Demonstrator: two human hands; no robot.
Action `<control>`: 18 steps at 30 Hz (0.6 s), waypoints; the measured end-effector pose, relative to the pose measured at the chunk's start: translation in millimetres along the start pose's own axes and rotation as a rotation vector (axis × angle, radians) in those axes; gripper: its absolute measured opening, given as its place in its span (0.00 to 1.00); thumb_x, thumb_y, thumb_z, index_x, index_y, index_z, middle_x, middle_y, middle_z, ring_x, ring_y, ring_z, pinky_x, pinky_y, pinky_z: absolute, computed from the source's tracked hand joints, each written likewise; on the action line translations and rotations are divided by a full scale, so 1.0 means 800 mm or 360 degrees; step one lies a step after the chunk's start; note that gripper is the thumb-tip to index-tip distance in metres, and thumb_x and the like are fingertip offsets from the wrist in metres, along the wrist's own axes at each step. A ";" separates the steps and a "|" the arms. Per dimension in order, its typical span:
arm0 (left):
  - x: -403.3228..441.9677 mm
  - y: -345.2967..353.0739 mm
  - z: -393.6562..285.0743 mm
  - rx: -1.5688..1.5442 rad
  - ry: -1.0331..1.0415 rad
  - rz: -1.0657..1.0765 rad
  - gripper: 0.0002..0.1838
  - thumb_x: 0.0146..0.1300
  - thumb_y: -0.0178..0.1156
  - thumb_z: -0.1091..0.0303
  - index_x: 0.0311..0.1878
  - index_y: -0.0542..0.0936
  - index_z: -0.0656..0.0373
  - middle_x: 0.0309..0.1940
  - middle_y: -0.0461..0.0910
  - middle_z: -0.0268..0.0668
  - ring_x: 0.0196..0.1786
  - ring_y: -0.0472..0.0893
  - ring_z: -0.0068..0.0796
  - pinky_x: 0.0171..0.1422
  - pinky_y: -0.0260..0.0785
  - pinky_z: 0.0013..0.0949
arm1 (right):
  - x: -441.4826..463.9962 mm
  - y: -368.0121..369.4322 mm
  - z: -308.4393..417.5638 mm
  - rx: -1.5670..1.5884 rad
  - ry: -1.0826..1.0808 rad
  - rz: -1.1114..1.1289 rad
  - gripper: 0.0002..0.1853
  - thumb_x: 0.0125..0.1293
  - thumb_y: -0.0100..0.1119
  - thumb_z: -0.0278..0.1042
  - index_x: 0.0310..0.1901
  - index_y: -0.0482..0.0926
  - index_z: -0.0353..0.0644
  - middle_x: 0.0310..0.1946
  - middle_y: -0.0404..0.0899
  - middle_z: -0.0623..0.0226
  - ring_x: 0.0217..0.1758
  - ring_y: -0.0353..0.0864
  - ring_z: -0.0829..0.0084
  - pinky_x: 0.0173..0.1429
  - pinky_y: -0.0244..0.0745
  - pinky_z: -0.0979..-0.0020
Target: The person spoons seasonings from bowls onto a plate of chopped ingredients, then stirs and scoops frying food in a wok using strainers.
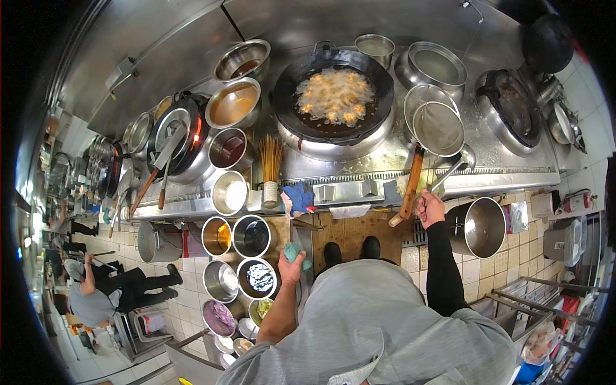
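Note:
Oil bubbles around golden pieces of food in a large black wok on the stove. My left hand is closed around a green cloth, beside metal pots of sauces. On the right, my right hand grips a metal handle that runs up toward a ladle bowl, partly hidden under the strainers. Next to that hand lies the wooden handle of a wire strainer, resting on the stove edge. A bamboo brush stands left of the wok.
A second wok with a spatula sits at left, and a dark pan at right. A deep pot stands right of my right hand. A metal rack is at lower right. A co-worker is at far left.

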State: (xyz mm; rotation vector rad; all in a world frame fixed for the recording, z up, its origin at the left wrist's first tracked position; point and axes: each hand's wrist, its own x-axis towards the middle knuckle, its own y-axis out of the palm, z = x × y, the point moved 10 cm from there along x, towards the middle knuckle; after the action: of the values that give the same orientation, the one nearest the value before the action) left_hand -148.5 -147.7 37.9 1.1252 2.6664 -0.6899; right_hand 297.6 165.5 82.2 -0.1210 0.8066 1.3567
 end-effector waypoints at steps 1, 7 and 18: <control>0.000 0.000 0.000 0.0008 0.0000 0.0004 0.25 0.52 0.74 0.58 0.49 0.79 0.62 0.40 0.84 0.39 0.41 0.82 0.30 0.51 0.74 0.35 | 0.000 0.000 0.000 0.0005 -0.0001 0.0001 0.07 0.71 0.59 0.34 0.37 0.72 0.44 0.20 0.72 0.72 0.13 0.65 0.79 0.16 0.61 0.73; 0.000 -0.001 0.001 -0.0028 0.0001 0.0016 0.25 0.52 0.74 0.59 0.49 0.79 0.62 0.40 0.84 0.38 0.41 0.81 0.28 0.51 0.74 0.34 | -0.002 0.007 0.001 0.0049 0.0005 0.0015 0.06 0.70 0.59 0.32 0.38 0.73 0.44 0.20 0.73 0.71 0.13 0.67 0.77 0.16 0.62 0.72; 0.005 -0.001 0.011 -0.0110 0.0027 0.0025 0.24 0.52 0.75 0.59 0.47 0.79 0.61 0.39 0.83 0.36 0.41 0.81 0.27 0.51 0.74 0.34 | 0.001 0.002 -0.005 0.0079 0.0026 0.0030 0.05 0.70 0.58 0.32 0.39 0.74 0.43 0.22 0.73 0.71 0.15 0.67 0.76 0.18 0.65 0.70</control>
State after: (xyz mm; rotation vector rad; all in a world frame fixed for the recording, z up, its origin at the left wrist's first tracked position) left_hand -151.7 -149.9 29.4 1.1380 2.6700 -0.5833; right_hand 294.6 164.5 79.0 -0.0859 0.8561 1.3541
